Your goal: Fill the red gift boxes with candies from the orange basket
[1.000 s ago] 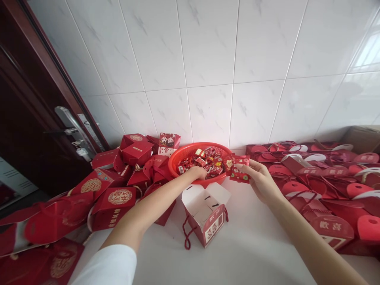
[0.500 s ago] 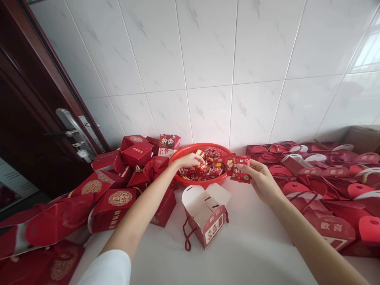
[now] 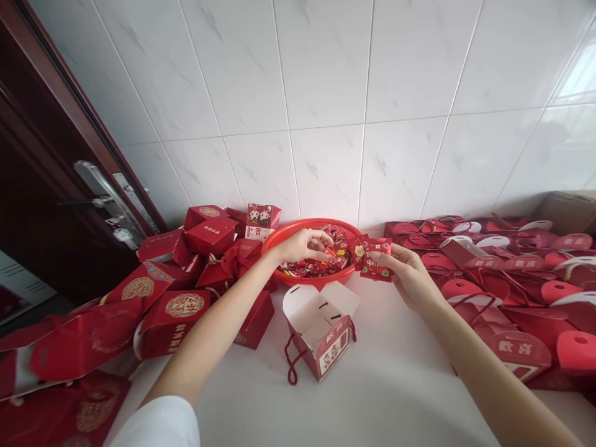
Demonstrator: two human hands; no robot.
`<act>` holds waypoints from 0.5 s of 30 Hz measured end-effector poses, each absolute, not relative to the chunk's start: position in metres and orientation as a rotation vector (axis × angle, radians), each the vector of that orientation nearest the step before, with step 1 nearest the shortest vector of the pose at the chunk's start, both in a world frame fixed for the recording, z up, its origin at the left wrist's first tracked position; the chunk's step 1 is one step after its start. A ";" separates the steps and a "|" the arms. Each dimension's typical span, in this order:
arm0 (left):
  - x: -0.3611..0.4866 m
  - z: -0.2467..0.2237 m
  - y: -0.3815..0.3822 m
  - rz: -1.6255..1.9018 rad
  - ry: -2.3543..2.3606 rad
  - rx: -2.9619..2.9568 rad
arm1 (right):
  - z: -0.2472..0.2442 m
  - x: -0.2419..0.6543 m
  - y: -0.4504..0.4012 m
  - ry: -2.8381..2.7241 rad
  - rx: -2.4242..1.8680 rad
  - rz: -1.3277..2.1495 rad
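Observation:
Over the red plastic basket point(image 3: 274, 274) my left hand point(image 3: 302, 246) is spread, thumb and fingers apart, close above the wrapped candies point(image 3: 313, 268) heaped inside. Nothing is plainly gripped in it. My right hand point(image 3: 412, 273) pinches red candy packets point(image 3: 376, 261) with printed fronts, beside the basket's right rim. I cannot tell exactly how many packets are there. In front of the basket stands an open red gift box point(image 3: 333, 347), its white inside showing, flaps up and a dark red cord handle hanging at its side.
Closed red gift boxes point(image 3: 212, 239) are piled on the left. Rows of red boxes with rounded flaps point(image 3: 516, 347) fill the right side of the white table point(image 3: 261, 406). Behind are a tiled wall point(image 3: 326, 74), a dark door point(image 3: 41, 143) and a cardboard box point(image 3: 570, 214).
My left hand has risen slightly and shifted right over the candies, its fingers spreading. The right hand stays nearly in place with its packets. The whole view has shifted a little.

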State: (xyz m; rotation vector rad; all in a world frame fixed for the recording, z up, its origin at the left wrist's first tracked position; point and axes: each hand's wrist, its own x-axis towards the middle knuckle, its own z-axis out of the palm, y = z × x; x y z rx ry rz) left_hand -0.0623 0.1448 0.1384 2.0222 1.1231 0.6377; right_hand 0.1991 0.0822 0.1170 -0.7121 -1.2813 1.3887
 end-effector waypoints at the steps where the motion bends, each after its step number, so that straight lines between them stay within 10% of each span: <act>1: -0.061 0.145 0.134 0.615 1.092 2.034 | 0.117 0.199 0.081 -1.286 -0.711 1.392; 15: -0.078 0.165 0.021 -0.197 1.646 2.189 | 0.113 0.178 0.056 -1.568 -0.627 1.476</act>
